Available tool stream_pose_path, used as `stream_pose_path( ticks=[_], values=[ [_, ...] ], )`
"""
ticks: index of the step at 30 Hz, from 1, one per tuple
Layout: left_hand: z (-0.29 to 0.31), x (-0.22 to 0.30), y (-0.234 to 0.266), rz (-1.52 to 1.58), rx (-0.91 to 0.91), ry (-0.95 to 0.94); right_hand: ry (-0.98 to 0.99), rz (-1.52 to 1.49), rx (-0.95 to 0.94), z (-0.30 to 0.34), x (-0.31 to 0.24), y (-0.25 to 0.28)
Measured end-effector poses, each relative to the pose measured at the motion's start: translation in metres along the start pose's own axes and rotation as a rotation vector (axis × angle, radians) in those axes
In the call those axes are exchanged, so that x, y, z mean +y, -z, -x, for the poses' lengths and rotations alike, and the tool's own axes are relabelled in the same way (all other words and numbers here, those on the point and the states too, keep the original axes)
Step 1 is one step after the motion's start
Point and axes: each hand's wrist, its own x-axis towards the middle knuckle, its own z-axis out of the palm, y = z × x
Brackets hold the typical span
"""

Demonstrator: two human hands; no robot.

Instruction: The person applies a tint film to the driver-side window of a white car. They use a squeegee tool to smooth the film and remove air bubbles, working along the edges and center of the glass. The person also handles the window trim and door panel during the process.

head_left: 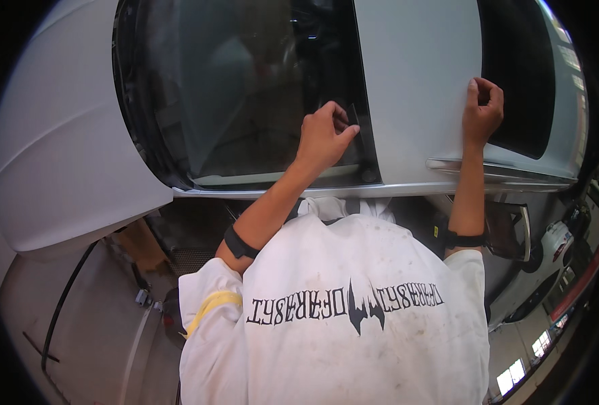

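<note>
My left hand (324, 137) is over the dark windshield (259, 81) of a silver-grey car, close to its edge by the roof. Its fingers are curled toward the thumb, and a thin dark flat piece (353, 115) shows at the fingertips. My right hand (483, 113) is above the car roof (418, 74), at the border of a dark glass panel (519, 81). Thumb and fingers are pinched together there; whatever lies between them is too small to make out.
The car's bonnet (63, 135) stretches away at left. A bright trim strip (502, 171) runs along the roof side below my right hand. Beneath the roof edge, a dark-framed window (509, 229) juts out. Another white car (549, 253) stands at right. A black cable (66, 297) hangs lower left.
</note>
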Motion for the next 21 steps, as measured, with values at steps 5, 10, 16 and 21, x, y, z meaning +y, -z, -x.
stream_pose_path(
  ticks=[5, 10, 16, 21],
  values=[
    [0.0, 0.003, -0.003, 0.061, -0.039, 0.047, -0.009, 0.008, -0.023, 0.0, 0.005, 0.0],
    [0.0, 0.0, 0.0, 0.122, -0.024, 0.082, -0.019, -0.025, -0.025, 0.0, 0.001, 0.0],
    [-0.005, 0.006, -0.001, 0.151, -0.007, 0.066, -0.004, -0.038, -0.019, 0.0, -0.003, -0.002],
    [0.002, -0.001, -0.001, 0.179, 0.013, 0.086, 0.013, -0.004, -0.024, 0.002, 0.002, 0.001]
  ],
)
